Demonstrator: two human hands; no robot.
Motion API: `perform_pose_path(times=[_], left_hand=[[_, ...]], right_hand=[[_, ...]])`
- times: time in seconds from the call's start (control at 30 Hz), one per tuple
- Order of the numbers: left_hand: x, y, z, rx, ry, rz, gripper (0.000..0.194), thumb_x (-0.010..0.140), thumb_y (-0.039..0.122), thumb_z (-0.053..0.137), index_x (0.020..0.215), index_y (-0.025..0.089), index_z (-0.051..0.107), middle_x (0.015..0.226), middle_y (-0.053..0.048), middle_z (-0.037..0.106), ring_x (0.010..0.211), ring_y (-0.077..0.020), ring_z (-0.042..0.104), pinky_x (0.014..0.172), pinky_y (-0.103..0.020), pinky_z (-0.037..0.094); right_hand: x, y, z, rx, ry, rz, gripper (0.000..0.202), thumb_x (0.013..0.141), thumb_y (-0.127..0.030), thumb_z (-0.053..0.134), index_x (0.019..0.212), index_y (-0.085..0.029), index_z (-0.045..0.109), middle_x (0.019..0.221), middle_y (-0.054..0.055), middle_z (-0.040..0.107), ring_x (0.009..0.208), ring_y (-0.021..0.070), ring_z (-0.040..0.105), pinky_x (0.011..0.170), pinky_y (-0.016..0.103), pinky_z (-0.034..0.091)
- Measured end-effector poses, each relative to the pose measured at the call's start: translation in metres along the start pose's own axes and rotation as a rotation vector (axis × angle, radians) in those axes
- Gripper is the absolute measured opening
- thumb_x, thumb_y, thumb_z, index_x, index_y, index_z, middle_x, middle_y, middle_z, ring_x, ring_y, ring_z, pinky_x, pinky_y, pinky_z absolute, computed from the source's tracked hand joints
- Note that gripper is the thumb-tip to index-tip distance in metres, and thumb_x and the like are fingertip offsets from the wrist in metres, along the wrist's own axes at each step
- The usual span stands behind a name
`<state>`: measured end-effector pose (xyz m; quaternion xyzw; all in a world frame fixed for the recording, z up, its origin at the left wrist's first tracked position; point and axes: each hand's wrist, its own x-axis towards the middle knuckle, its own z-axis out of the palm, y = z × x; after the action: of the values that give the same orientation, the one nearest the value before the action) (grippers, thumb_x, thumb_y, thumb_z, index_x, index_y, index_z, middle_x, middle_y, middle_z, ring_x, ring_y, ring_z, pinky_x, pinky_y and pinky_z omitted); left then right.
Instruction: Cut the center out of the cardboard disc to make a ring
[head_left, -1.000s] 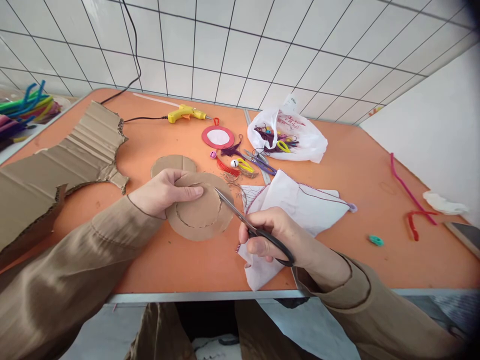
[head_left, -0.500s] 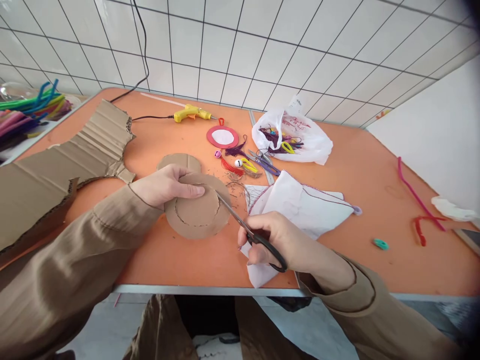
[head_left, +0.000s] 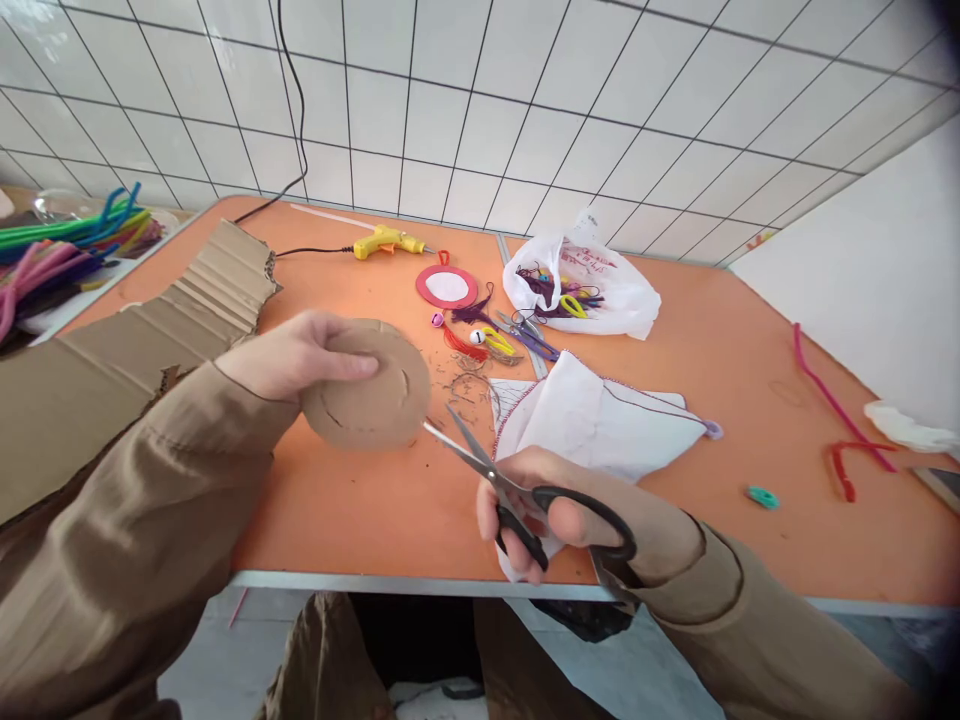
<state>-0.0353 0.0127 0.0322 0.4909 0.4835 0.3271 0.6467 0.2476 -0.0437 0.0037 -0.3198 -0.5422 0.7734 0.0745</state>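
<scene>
My left hand [head_left: 307,358] pinches a round cardboard disc [head_left: 367,405], its thumb lying on top. A curved cut line runs around inside the disc's edge. In my right hand [head_left: 547,510] is a pair of scissors [head_left: 491,470] with black handles; the fingers are through the loops. Their blades are spread and point toward the disc, apart from its right edge. Just behind my right hand lies a folded white cloth [head_left: 600,410] with purple stitching along its edges.
A large torn cardboard sheet [head_left: 120,390] covers the table's left side. At the back sit a yellow glue gun [head_left: 388,242], a red-rimmed disc [head_left: 447,287], tassels with bells [head_left: 478,337], purple-handled scissors [head_left: 534,340] and a white plastic bag [head_left: 622,295]. Pipe cleaners [head_left: 840,400] lie right.
The scissors have come away from the disc, moved down and opened. My left hand has shifted the disc left and up, over the smaller cardboard piece behind it.
</scene>
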Motion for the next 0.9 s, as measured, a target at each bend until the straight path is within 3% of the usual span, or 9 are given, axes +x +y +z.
perform_pose_path(times=[0.1, 0.17, 0.27, 0.33, 0.43, 0.5, 0.63, 0.8, 0.9], left_hand=[[0.000, 0.002, -0.009, -0.012, 0.061, -0.010, 0.029, 0.058, 0.027, 0.086, 0.085, 0.017, 0.079, 0.077, -0.007, 0.076, 0.070, -0.0230, 0.069, 0.063, -0.030, 0.055], [0.002, 0.001, -0.006, -0.051, -0.006, -0.008, 0.028, 0.059, 0.029, 0.086, 0.082, 0.014, 0.078, 0.077, -0.009, 0.076, 0.070, -0.0226, 0.069, 0.063, -0.029, 0.055], [0.008, -0.006, 0.010, -0.124, -0.082, -0.009, 0.024, 0.060, 0.028, 0.087, 0.077, 0.015, 0.077, 0.076, -0.007, 0.076, 0.068, -0.0191, 0.069, 0.064, -0.026, 0.055], [0.011, -0.010, 0.025, -0.161, -0.101, -0.001, 0.025, 0.062, 0.030, 0.086, 0.080, 0.015, 0.078, 0.077, -0.007, 0.076, 0.069, -0.0188, 0.069, 0.064, -0.026, 0.055], [0.012, -0.013, 0.047, -0.171, -0.147, -0.025, 0.030, 0.064, 0.032, 0.085, 0.087, 0.015, 0.078, 0.082, -0.008, 0.078, 0.072, -0.0193, 0.070, 0.068, -0.027, 0.054], [0.012, -0.014, 0.058, -0.167, -0.145, -0.029, 0.031, 0.063, 0.030, 0.085, 0.090, 0.014, 0.079, 0.083, -0.009, 0.078, 0.074, -0.0200, 0.071, 0.070, -0.027, 0.054], [0.011, -0.018, 0.068, -0.213, -0.128, -0.066, 0.030, 0.060, 0.026, 0.087, 0.085, 0.012, 0.079, 0.077, -0.008, 0.077, 0.070, -0.0188, 0.071, 0.067, -0.026, 0.054], [0.013, -0.029, 0.070, -0.385, -0.090, 0.003, 0.033, 0.057, 0.027, 0.089, 0.086, 0.016, 0.078, 0.081, -0.005, 0.078, 0.073, -0.0174, 0.071, 0.067, -0.025, 0.056], [0.015, -0.032, 0.070, -0.375, -0.057, 0.045, 0.036, 0.055, 0.022, 0.090, 0.089, 0.017, 0.078, 0.088, -0.006, 0.078, 0.079, -0.0207, 0.072, 0.070, -0.028, 0.057]], right_hand=[[0.000, 0.004, 0.000, -0.009, -0.079, -0.081, 0.071, 0.058, -0.076, 0.072, 0.086, -0.011, 0.063, 0.065, 0.004, 0.062, 0.054, 0.0142, 0.057, 0.052, 0.026, 0.045], [0.004, 0.003, 0.001, -0.023, 0.030, -0.213, 0.063, 0.061, -0.067, 0.076, 0.090, -0.013, 0.063, 0.065, 0.002, 0.062, 0.055, 0.0148, 0.057, 0.054, 0.028, 0.047], [0.015, -0.007, 0.003, -0.141, 0.602, -0.487, 0.039, 0.077, -0.052, 0.070, 0.093, -0.018, 0.059, 0.069, 0.001, 0.060, 0.061, 0.0146, 0.057, 0.060, 0.030, 0.047], [0.023, -0.016, 0.004, -0.198, 0.764, -0.563, 0.034, 0.076, -0.042, 0.072, 0.098, -0.019, 0.058, 0.078, 0.001, 0.061, 0.069, 0.0160, 0.058, 0.066, 0.031, 0.048], [0.034, -0.025, 0.003, -0.272, 0.738, -0.562, 0.030, 0.071, -0.030, 0.074, 0.093, -0.019, 0.057, 0.081, 0.000, 0.058, 0.073, 0.0155, 0.055, 0.065, 0.028, 0.046], [0.038, -0.026, 0.003, -0.252, 0.722, -0.551, 0.021, 0.071, -0.029, 0.071, 0.079, -0.018, 0.054, 0.069, -0.003, 0.049, 0.064, 0.0124, 0.047, 0.056, 0.025, 0.040], [0.037, -0.024, 0.003, -0.172, 0.719, -0.512, 0.023, 0.068, -0.028, 0.071, 0.067, -0.018, 0.050, 0.060, -0.007, 0.035, 0.055, 0.0088, 0.034, 0.051, 0.024, 0.028], [0.037, -0.021, 0.001, 0.014, 0.902, -0.661, 0.024, 0.070, -0.035, 0.072, 0.071, -0.019, 0.053, 0.066, -0.004, 0.046, 0.062, 0.0123, 0.042, 0.056, 0.026, 0.035], [0.036, -0.022, -0.004, 0.041, 0.825, -0.702, 0.022, 0.077, -0.039, 0.067, 0.074, -0.020, 0.054, 0.067, -0.003, 0.049, 0.065, 0.0142, 0.046, 0.061, 0.029, 0.040]])
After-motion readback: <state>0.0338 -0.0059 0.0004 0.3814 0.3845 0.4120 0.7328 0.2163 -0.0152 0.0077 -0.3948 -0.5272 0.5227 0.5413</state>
